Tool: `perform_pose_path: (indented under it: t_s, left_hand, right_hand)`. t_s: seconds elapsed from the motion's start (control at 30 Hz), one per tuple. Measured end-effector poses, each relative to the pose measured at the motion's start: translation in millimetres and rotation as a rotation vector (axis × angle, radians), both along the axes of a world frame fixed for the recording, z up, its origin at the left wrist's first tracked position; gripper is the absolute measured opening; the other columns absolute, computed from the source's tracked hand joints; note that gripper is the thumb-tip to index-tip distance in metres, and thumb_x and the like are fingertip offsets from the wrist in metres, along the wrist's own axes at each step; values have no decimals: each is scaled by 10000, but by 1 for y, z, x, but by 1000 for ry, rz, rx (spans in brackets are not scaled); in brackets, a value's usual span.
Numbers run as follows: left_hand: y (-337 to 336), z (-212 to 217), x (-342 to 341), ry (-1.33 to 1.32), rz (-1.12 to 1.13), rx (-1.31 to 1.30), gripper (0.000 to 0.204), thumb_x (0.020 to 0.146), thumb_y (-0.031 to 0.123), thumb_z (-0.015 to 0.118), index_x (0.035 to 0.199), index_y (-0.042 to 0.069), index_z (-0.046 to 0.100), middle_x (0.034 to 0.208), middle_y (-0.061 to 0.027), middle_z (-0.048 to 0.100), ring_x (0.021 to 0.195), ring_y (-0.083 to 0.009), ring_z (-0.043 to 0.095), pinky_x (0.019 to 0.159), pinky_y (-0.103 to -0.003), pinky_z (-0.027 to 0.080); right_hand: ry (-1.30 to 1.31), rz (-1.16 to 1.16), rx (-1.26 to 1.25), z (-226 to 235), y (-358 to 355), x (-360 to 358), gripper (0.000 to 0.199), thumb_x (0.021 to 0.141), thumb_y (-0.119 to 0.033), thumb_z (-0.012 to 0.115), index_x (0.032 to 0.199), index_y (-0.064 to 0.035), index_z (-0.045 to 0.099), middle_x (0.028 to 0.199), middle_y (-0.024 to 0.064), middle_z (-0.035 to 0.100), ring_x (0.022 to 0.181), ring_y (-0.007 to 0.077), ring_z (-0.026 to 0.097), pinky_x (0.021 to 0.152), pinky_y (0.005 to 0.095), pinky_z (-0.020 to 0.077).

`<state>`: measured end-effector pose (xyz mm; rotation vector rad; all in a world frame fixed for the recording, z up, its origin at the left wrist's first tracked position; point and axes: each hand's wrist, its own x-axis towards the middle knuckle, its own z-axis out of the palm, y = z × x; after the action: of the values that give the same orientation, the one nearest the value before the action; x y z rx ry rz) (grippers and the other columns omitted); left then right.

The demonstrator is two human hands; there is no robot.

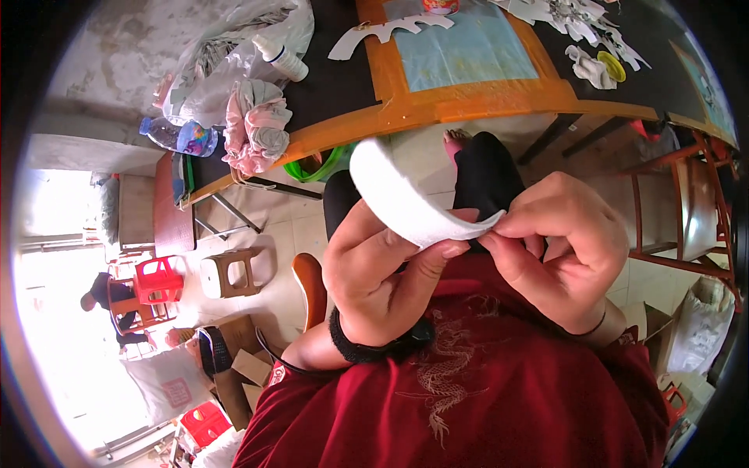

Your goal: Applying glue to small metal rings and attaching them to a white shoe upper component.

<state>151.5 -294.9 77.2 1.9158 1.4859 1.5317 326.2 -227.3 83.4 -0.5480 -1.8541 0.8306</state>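
Observation:
A curved white strip of soft material arches up in front of my lap. My left hand grips it from below, thumb pressed on its lower end. My right hand pinches the same end between fingertips and thumb, right beside the left thumb. Both hands sit close to my body, over my red shirt and black trousers. A black band circles my left wrist.
An orange-edged table with a pale blue mat stands ahead, holding white cut-out shapes, a white bottle, plastic bags and pink cloth. Small stools and red ones stand at left, a metal frame chair at right. Another person crouches far left.

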Motion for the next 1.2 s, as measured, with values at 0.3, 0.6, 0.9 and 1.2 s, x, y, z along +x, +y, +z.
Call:
perform_pose_path:
  t_s: [0.3, 0.6, 0.9, 1.2]
  left_hand:
    - [-3, 6, 5, -98, 29, -105, 204, 727, -106, 698, 916, -33, 681, 941, -152, 660, 797, -248, 678, 671, -286, 528]
    - [-5, 7, -2, -306, -132, -314, 190, 799, -55, 665, 989, -55, 660, 986, -157, 637, 830, -197, 644, 685, -269, 504]
    - [-9, -3, -3, -412, -206, -276, 158, 834, -4, 667, 988, -38, 674, 952, -134, 657, 817, -173, 633, 687, -261, 483]
    - [-10, 0, -7, -861, -378, -427, 194, 807, 106, 725, 923, -42, 676, 932, -128, 663, 853, -188, 607, 774, -309, 448]
  right_hand:
    - [-53, 98, 46, -5, 3, -2, 158, 763, 11, 661, 843, -13, 527, 773, 80, 545, 619, 107, 463, 526, 220, 361]
    - [104, 141, -141, -11, 5, -3, 118, 829, -41, 641, 871, -16, 533, 858, 71, 545, 634, 89, 477, 560, 204, 395]
    - [274, 330, -548, -14, -6, -5, 146, 869, 20, 602, 909, -18, 466, 962, 87, 554, 793, 56, 514, 705, 199, 448]
    - [374, 251, -612, -9, -6, -3, 309, 827, 59, 608, 918, -75, 345, 908, 110, 546, 752, 71, 483, 681, 205, 415]
